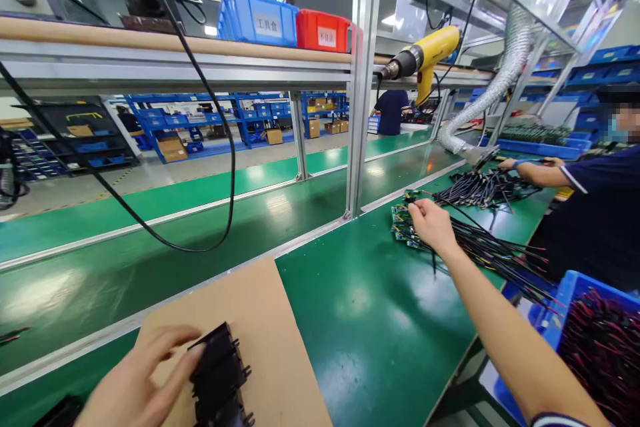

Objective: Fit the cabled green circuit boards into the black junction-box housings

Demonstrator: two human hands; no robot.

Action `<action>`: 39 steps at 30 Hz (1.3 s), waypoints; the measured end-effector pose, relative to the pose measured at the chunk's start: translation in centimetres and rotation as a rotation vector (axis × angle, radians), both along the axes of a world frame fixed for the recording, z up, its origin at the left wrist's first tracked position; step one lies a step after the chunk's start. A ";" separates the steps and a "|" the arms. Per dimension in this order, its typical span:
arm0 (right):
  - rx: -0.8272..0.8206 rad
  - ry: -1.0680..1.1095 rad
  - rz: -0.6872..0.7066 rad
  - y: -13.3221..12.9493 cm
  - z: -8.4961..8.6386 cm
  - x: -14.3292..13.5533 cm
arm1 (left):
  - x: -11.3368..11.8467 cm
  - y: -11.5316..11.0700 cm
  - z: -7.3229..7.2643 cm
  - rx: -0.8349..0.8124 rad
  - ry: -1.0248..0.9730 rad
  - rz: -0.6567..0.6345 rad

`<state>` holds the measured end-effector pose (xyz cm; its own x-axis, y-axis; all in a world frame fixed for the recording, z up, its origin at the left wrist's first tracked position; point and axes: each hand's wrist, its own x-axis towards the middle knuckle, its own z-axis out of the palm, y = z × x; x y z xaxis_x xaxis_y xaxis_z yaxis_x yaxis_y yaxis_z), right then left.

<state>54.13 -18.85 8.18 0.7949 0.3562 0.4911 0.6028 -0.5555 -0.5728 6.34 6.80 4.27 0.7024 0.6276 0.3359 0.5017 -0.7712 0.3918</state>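
Observation:
My left hand [145, 377], slightly blurred, is at the lower left with thumb and fingers apart. Its thumb overlaps the edge of a row of black plastic housings [220, 377]; whether it touches them I cannot tell. The housings lie on a brown cardboard sheet [283, 347]. Out to the right, my right hand [433, 223] has its fingers pinched on a wired circuit board, mostly hidden by the fingers. Beneath and beside that hand lie several small green circuit boards [400, 219] with long black cables [480, 247] trailing right.
A yellow heat gun [425, 57] hangs by the upright aluminium post [361, 93]. Blue [257, 17] and red [324, 31] bins stand on the shelf. A black cord loops at left. At right, a co-worker [595, 207] handles cables near a blue crate [567, 293] of red-black wires.

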 end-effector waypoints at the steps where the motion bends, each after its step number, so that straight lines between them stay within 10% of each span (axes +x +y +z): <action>1: 0.048 -0.025 0.045 0.1 -0.5 -2.2 | 3.2 -2.0 0.9 -0.108 -0.029 -0.075; 5: 0.231 -0.112 0.286 0.7 -1.8 -13.0 | 15.0 -8.6 2.6 -0.533 -0.181 -0.312; 9: 0.264 -0.208 0.719 -0.1 -1.3 -21.4 | 19.5 -9.9 2.7 -0.646 -0.376 -0.529; 12: 0.207 -0.360 1.111 -2.4 0.9 -22.6 | 17.2 -8.2 4.4 -0.591 -0.360 -0.706; 18: 0.031 -0.301 0.850 -2.1 3.9 -17.8 | 11.3 -6.2 8.8 -0.488 -0.495 -0.813; 21: -0.216 -0.019 1.043 1.1 2.4 -18.7 | 10.4 -6.4 8.7 -0.489 -0.556 -0.737; 27: -0.163 0.343 1.215 3.8 1.6 -21.5 | 8.6 -5.7 7.1 -0.603 -0.738 -0.650; 34: -0.386 -0.402 1.125 4.8 10.2 -18.3 | 4.9 -5.2 12.0 -0.895 -0.425 -0.801; 39: -0.501 -0.757 1.113 8.5 15.1 -22.1 | 8.8 -9.3 13.4 -0.603 -0.281 -0.612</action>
